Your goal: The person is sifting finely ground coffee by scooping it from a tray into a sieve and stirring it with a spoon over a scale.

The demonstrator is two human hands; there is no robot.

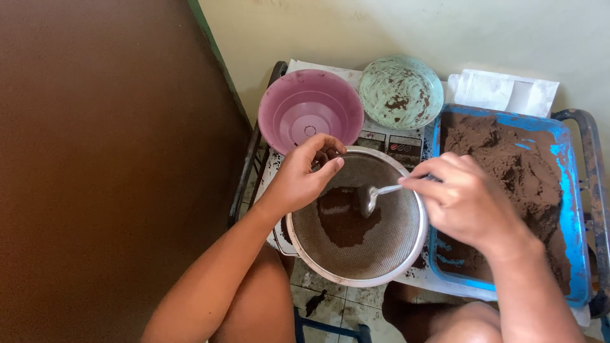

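A round mesh sieve with a white rim holds a patch of dark brown powder. My left hand grips the sieve's rim at its upper left. My right hand holds a metal spoon by its handle, and the bowl of the spoon rests in the powder at the sieve's middle. The sieve sits over something mostly hidden beneath it.
A blue tray heaped with brown powder lies at the right. An empty pink bowl and a green bowl smeared with powder stand behind the sieve. White paper lies at the back right. A brown door fills the left.
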